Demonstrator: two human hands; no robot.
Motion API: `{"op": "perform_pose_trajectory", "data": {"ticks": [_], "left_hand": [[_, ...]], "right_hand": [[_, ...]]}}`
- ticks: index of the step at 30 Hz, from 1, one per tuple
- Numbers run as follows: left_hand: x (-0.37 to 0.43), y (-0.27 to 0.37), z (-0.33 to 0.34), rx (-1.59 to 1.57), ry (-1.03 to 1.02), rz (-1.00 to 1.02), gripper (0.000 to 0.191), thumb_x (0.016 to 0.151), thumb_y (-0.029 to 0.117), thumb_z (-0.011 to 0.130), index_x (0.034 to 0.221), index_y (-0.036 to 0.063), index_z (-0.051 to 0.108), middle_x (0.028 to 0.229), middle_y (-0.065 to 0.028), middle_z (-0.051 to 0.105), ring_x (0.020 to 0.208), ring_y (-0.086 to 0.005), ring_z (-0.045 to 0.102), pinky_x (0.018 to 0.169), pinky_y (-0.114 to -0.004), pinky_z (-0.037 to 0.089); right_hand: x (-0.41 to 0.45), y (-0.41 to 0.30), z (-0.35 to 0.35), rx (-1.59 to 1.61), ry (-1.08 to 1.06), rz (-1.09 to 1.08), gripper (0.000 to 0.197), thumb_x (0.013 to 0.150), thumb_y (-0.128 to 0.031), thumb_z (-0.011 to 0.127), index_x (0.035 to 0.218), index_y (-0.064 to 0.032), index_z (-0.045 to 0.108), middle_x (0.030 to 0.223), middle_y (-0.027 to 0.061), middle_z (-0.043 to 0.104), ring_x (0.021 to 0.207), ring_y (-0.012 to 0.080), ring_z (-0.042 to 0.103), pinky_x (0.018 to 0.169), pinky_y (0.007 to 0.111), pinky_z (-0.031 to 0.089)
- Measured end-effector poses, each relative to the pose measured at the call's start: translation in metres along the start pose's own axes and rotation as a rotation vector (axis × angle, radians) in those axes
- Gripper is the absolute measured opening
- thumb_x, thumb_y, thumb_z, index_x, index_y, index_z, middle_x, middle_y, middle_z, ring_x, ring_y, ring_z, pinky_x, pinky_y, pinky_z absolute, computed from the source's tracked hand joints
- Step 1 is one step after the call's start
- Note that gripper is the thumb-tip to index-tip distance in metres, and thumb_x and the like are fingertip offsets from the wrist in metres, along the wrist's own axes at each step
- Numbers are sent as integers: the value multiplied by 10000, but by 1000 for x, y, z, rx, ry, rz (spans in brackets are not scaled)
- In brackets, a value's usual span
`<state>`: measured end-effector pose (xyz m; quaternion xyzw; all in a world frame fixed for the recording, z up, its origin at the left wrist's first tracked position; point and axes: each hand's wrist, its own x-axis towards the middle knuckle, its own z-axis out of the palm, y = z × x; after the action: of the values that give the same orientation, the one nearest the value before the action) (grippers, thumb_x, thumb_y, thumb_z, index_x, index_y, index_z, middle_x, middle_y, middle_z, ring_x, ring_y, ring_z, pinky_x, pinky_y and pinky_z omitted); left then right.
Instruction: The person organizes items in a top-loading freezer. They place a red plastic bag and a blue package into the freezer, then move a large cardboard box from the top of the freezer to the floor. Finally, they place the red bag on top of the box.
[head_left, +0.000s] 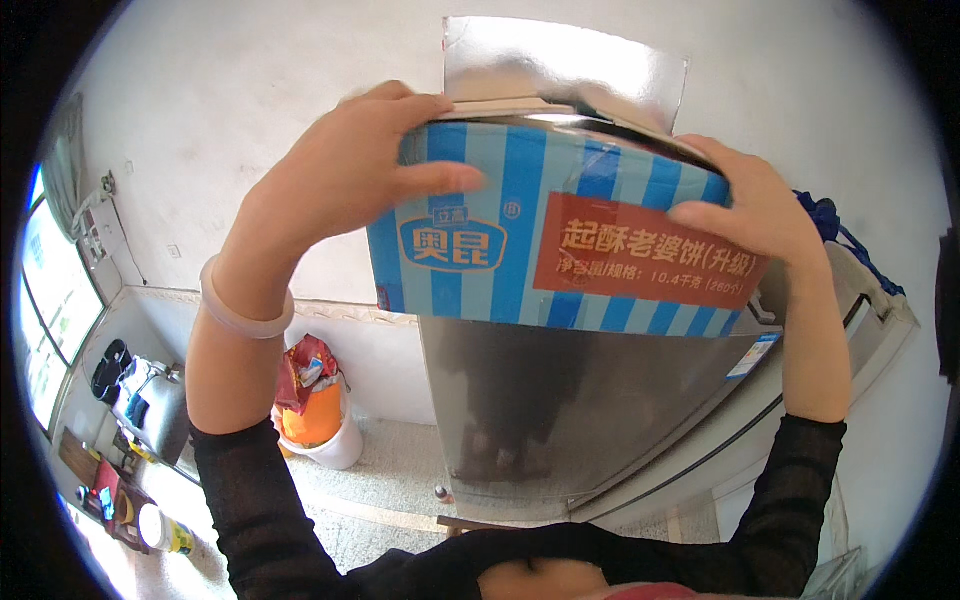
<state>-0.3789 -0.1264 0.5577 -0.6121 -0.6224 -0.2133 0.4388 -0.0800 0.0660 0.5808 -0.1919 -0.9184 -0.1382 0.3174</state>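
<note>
A cardboard box (480, 165) with blue stripes and a red printed panel sits high in front of me, at the top of a grey refrigerator (525, 420). My left hand (360, 150) grips its upper left corner, thumb across the front and fingers over the top edge. At the upper right corner, my right hand (750, 195) has its thumb on the front face and its fingers behind the rim. A silver-lined flap (562, 64) stands raised at the back. Other top flaps lie partly folded over the opening. The contents of the box are hidden.
A white bucket (337, 446) holding an orange bag and a red bag stands left of the refrigerator. A black cable (682, 472) runs along the right side. Dark blue cloth (847, 236) hangs at far right. A window (60, 292) is at left.
</note>
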Motion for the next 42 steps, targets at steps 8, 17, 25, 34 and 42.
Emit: {"op": "perform_pose_trajectory", "data": {"ticks": [8,17,25,34,42], "left_hand": [[42,58,28,-183,-115,73,633,792,599,594,1066,32,652,923,-161,663,814,-292,650,765,-352,517],[91,-46,-1,-1285,-406,-208,504,991,393,360,1194,-31,542,1177,-213,576,1040,-278,593,930,-384,486],[93,-150,150,-1319,9,-588,908,840,630,508,1436,14,209,1484,-218,211,1392,-346,168,1085,-513,249],[107,-122,182,-1593,60,-657,821,872,685,351,1420,75,305,1372,-185,387,1297,-293,320,1039,-559,238],[71,-109,141,-1532,-152,-390,624,932,605,298,937,108,674,1087,-107,608,1117,-249,489,1027,-433,332]], "right_hand": [[36,-54,25,-40,-22,-234,873,635,-703,657,1325,-192,497,1102,151,635,933,318,648,834,369,518],[40,-57,22,17,-116,-115,888,628,-711,656,1342,-210,482,1093,147,641,906,284,661,817,343,527],[40,-60,23,-12,-102,-115,951,532,-664,733,1336,-221,484,1161,167,618,980,307,639,906,375,488],[41,-55,28,-48,-40,-184,942,574,-732,653,1330,-196,487,1056,186,642,913,319,648,857,387,502],[38,-59,25,-125,-37,-165,870,612,-691,659,1332,-237,480,1127,151,607,946,296,633,855,402,500]]}}
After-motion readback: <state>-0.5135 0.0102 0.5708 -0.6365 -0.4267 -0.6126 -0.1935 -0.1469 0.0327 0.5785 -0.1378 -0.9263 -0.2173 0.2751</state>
